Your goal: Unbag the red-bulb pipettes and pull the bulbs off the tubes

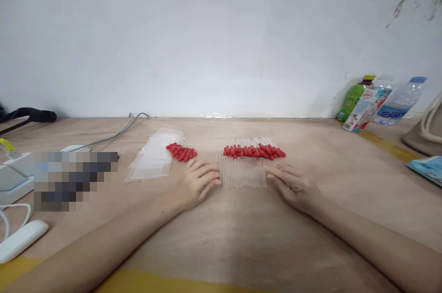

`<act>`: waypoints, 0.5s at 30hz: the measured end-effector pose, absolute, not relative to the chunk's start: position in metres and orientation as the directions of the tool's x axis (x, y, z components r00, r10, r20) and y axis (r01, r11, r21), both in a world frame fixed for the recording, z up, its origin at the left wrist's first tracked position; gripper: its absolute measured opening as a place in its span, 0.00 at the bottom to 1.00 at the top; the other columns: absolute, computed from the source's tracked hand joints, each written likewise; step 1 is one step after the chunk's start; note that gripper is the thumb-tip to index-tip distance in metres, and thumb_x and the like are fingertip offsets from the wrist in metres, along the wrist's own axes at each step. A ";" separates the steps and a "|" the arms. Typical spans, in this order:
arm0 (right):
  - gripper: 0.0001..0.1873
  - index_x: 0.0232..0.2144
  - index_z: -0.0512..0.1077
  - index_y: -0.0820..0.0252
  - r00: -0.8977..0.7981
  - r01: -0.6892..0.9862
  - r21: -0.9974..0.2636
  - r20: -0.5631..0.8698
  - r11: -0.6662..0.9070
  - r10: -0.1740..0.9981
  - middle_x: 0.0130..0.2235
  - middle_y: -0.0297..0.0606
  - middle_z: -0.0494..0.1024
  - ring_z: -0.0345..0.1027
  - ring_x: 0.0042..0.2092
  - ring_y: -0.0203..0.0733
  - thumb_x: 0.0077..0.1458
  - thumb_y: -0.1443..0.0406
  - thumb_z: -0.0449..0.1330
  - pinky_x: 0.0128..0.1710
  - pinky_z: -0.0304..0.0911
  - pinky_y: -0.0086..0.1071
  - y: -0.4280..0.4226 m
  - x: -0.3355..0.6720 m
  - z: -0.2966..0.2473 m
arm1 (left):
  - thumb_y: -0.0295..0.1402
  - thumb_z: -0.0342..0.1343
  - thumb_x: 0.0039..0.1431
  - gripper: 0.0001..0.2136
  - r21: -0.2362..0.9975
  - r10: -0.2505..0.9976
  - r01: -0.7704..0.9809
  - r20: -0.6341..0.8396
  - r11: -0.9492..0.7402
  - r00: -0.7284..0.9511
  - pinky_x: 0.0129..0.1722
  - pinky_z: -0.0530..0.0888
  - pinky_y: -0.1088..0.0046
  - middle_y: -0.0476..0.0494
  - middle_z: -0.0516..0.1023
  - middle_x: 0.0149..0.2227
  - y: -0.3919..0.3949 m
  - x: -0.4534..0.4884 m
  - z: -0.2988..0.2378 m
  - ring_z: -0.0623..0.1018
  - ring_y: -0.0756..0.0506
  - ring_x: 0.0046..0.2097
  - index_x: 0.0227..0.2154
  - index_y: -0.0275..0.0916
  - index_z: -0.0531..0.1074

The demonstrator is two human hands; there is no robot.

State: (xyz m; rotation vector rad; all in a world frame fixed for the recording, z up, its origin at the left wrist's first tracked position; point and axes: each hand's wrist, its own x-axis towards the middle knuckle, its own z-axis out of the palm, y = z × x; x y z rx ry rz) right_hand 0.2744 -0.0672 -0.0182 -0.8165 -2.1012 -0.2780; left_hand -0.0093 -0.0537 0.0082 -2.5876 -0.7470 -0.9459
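Note:
Clear thin glass tubes [241,172] lie side by side in a row between my hands. My left hand [198,184] rests at the row's left end, thumb and forefinger closed on a small red rubber bulb [218,178], mostly hidden. At the right end, my right hand [293,184] pinches one clear glass tube [263,168] that points left. Just behind the row lie several glass droppers [253,150] with red bulbs fitted, bulbs toward me. A heap of loose red bulbs [182,152] sits beyond my left hand, at the edge of some clear plastic bags [152,164].
Bottles [400,102] and a flattened-looking printed bottle [368,106] stand by the wall at right, near a blue packet [428,169]. On the left are a grey cable [113,136], a white power strip [17,175], a white device [24,240] and a blurred-out dark object [74,180].

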 end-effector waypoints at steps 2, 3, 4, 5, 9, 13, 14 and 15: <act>0.13 0.42 0.71 0.59 -0.311 0.763 -0.169 0.751 0.624 0.583 0.31 0.38 0.76 0.69 0.34 0.40 0.54 0.68 0.52 0.37 0.65 0.36 -0.062 0.281 -0.018 | 0.32 0.49 0.59 0.07 -0.017 0.430 0.616 0.701 -0.787 0.569 0.35 0.68 0.69 0.43 0.73 0.34 -0.045 -0.019 0.013 0.71 0.47 0.36 0.34 0.38 0.70; 0.12 0.40 0.72 0.60 -0.265 0.804 -0.192 0.732 0.563 0.627 0.32 0.39 0.76 0.69 0.34 0.40 0.54 0.67 0.52 0.36 0.64 0.36 -0.060 0.283 -0.018 | 0.33 0.48 0.59 0.07 0.032 0.466 0.642 0.715 -0.766 0.521 0.34 0.68 0.71 0.43 0.71 0.33 -0.039 -0.023 0.017 0.70 0.48 0.35 0.35 0.38 0.70; 0.12 0.39 0.72 0.60 -0.227 0.834 -0.212 0.710 0.509 0.667 0.32 0.39 0.76 0.69 0.34 0.41 0.53 0.67 0.51 0.36 0.63 0.36 -0.059 0.284 -0.018 | 0.33 0.47 0.60 0.08 0.089 0.511 0.668 0.721 -0.738 0.468 0.33 0.69 0.72 0.43 0.69 0.33 -0.033 -0.029 0.021 0.70 0.48 0.35 0.36 0.37 0.70; 0.13 0.38 0.71 0.61 -0.192 0.858 -0.232 0.682 0.458 0.705 0.32 0.39 0.76 0.69 0.33 0.41 0.52 0.68 0.51 0.35 0.62 0.36 -0.058 0.284 -0.018 | 0.32 0.45 0.60 0.09 0.140 0.556 0.696 0.719 -0.704 0.417 0.32 0.69 0.72 0.43 0.68 0.34 -0.027 -0.034 0.026 0.71 0.49 0.34 0.37 0.37 0.70; 0.13 0.37 0.67 0.61 -0.100 0.898 -0.308 0.554 0.314 0.827 0.24 0.34 0.74 0.67 0.26 0.40 0.48 0.68 0.50 0.29 0.58 0.33 -0.058 0.281 -0.018 | 0.33 0.45 0.56 0.11 0.232 0.740 0.851 0.630 -0.470 0.237 0.34 0.70 0.71 0.44 0.68 0.32 0.003 -0.065 0.050 0.71 0.48 0.32 0.38 0.37 0.70; 0.10 0.32 0.68 0.59 -0.119 0.896 -0.300 0.552 0.329 0.826 0.26 0.34 0.74 0.66 0.26 0.39 0.48 0.67 0.49 0.30 0.56 0.32 -0.057 0.278 -0.019 | 0.36 0.50 0.51 0.14 0.349 0.867 0.902 0.495 -0.254 0.053 0.30 0.69 0.73 0.46 0.72 0.33 0.028 -0.094 0.070 0.72 0.48 0.30 0.41 0.38 0.66; 0.10 0.32 0.68 0.59 -0.138 0.894 -0.283 0.561 0.346 0.816 0.27 0.35 0.74 0.67 0.28 0.39 0.48 0.67 0.49 0.32 0.56 0.33 -0.057 0.277 -0.019 | 0.37 0.51 0.50 0.15 0.380 0.886 0.897 0.463 -0.224 0.025 0.29 0.68 0.73 0.46 0.72 0.32 0.032 -0.098 0.073 0.72 0.48 0.30 0.41 0.38 0.65; 0.10 0.32 0.69 0.58 -0.161 0.891 -0.268 0.567 0.366 0.808 0.28 0.35 0.75 0.67 0.29 0.39 0.49 0.67 0.49 0.33 0.56 0.33 -0.057 0.276 -0.020 | 0.38 0.52 0.49 0.16 0.405 0.898 0.891 0.439 -0.205 0.007 0.28 0.68 0.74 0.47 0.73 0.32 0.036 -0.102 0.074 0.72 0.47 0.30 0.41 0.38 0.64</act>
